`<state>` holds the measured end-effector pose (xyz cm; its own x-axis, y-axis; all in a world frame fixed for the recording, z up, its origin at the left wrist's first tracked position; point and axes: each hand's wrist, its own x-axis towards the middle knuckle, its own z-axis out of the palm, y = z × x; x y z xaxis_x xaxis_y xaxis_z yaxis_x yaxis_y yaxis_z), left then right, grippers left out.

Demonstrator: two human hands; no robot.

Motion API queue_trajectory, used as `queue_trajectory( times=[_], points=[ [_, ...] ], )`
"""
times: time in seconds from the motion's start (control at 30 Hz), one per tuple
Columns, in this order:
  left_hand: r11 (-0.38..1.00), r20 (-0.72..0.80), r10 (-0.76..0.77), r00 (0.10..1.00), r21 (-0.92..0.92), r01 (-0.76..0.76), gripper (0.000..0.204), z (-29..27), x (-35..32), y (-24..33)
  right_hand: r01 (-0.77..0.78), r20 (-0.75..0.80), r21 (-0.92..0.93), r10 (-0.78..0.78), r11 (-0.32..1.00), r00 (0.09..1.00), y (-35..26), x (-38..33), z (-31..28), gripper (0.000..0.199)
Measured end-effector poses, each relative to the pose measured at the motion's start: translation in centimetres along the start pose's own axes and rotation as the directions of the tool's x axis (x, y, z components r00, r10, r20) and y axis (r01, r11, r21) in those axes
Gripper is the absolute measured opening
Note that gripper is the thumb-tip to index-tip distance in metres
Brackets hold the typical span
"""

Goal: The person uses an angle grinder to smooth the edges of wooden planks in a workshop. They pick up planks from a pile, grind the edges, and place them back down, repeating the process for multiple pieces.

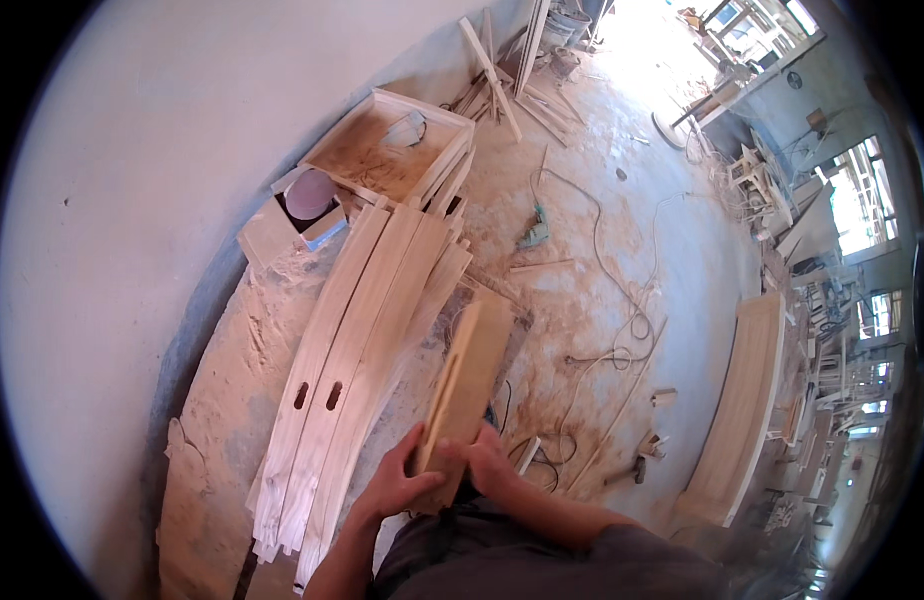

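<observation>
At the left we had an open box (267,232) with a purple disc (310,195) in it, then long pale planks (367,300) side by side, two of them slotted. Our left hand (392,484) pinched the near left edge of a thick board (474,365), to the right of the planks; our right hand (492,464) clasped its opposite edge. Farther right, a green drill (534,232) lay on the dusty floor (702,290).

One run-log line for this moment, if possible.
left hand: holds wooden piece | right hand: same piece | at left: slotted boards | floor: green power tool
</observation>
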<state>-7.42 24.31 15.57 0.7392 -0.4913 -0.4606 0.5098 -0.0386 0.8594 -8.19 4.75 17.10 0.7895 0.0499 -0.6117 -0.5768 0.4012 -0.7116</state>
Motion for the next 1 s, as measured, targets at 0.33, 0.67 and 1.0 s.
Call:
queue_trajectory(
  times=[0.33, 0.67, 1.0],
  points=[
    [0.981, -0.197, -0.180, 0.964, -0.105, 0.162, 0.083, -0.8, -2.2, -2.2, 0.544, -0.401, -0.335, -0.639, 0.770, 0.657, -17.8, 14.0, -7.3, 0.030],
    [0.824, -0.795, 0.313, 0.519, 0.499, 0.268, 0.069, -12.2, -7.7, -3.6, -0.326, -0.170, -0.107, 0.305, 0.939, 0.937, 7.2, 12.1, 5.4, 0.005],
    [0.880, -0.211, -0.394, 0.894, 0.192, 0.434, 0.079, -27.1, 5.4, -1.8, -0.494, -0.067, 0.135, 0.505, 0.859, 0.861, 15.8, 14.5, 5.6, 0.016]
  ],
)
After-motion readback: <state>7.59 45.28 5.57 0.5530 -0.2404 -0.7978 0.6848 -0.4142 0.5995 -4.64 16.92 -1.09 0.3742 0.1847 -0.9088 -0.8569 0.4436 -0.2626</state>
